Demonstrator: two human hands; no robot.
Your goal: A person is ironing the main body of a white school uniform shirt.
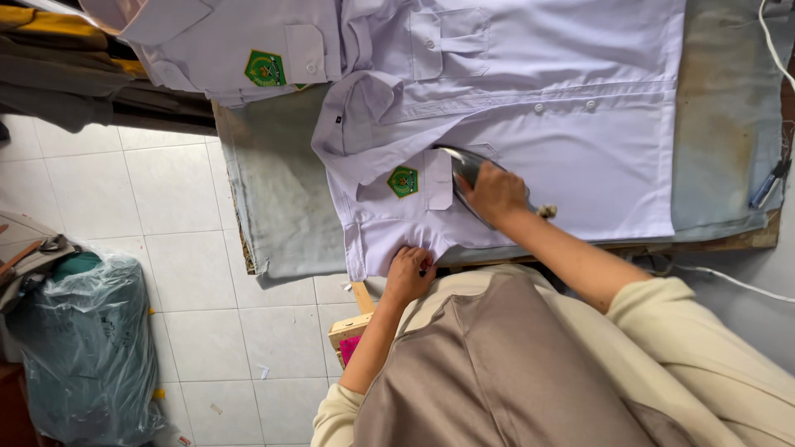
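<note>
A pale lilac shirt [571,157] with a green badge on its pocket lies spread on the grey padded ironing table [281,207]. My right hand [495,194] grips the handle of a metal iron [464,170], which rests on the shirt beside the pocket. My left hand [407,275] pinches the shirt's hem at the table's near edge, pulling the cloth flat.
A second lilac shirt [224,50] with a green badge lies at the table's far left. A white cord [774,50] runs along the right edge, near a blue pen [766,189]. A plastic-wrapped bundle [83,348] stands on the white tiled floor [182,207] at left.
</note>
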